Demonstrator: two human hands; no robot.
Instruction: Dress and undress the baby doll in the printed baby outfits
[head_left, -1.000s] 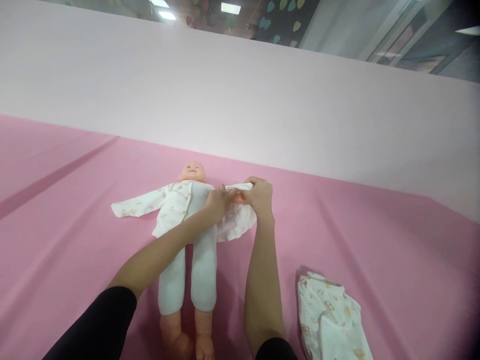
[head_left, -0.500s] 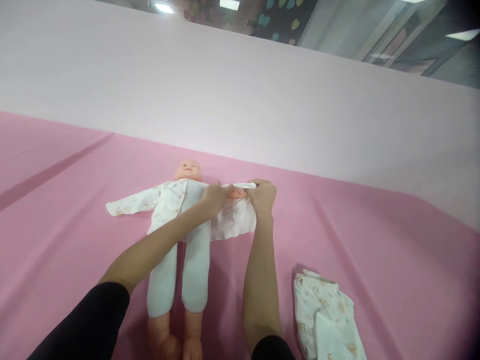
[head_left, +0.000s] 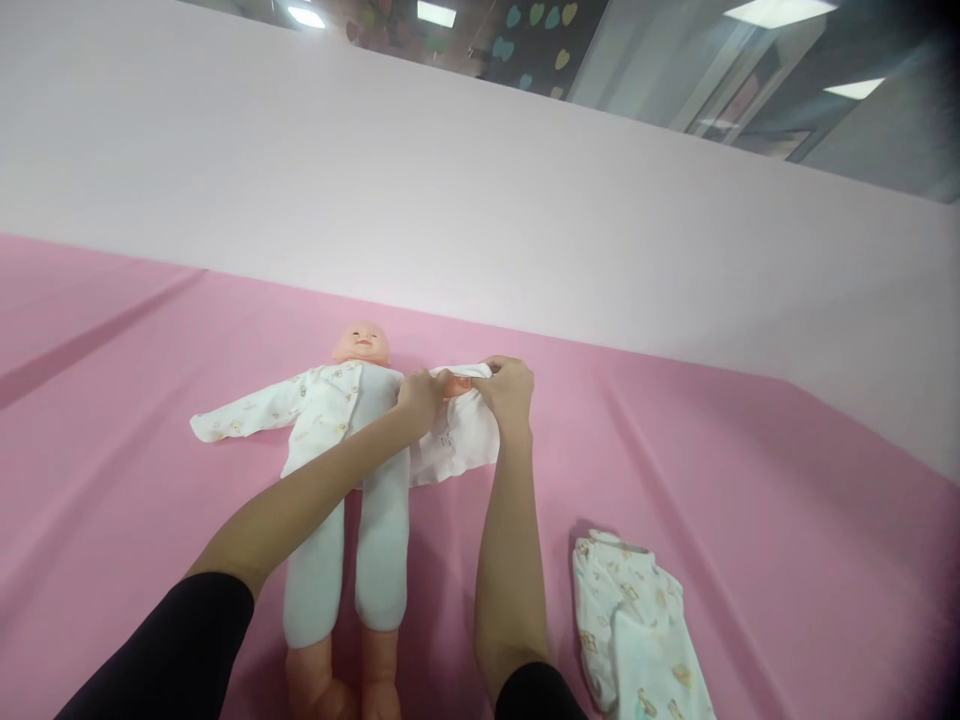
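A baby doll [head_left: 381, 545] in a white body suit lies on its back, head away from me. A white patterned baby shirt [head_left: 321, 418] covers its arm and chest on my left; the other half is spread beneath the arm on my right. My left hand [head_left: 421, 402] is closed around that arm near the wrist. Just beyond it shows the doll's small hand [head_left: 457, 386], partly hidden by cloth. My right hand [head_left: 512, 392] pinches the shirt's edge by the doll's fingers. Whether this edge belongs to the sleeve, I cannot tell.
A folded patterned garment [head_left: 637, 630] lies at the lower right on the pink padded surface [head_left: 135, 520]. A pale padded wall [head_left: 450, 210] rises behind the doll's head. Beyond it are ceiling lights and a dark panel with heart shapes [head_left: 536, 45].
My right hand has brought the shirt edge slightly closer over the doll's hand, so less of its fingers shows. My left hand keeps its hold. The whole view has shifted a little.
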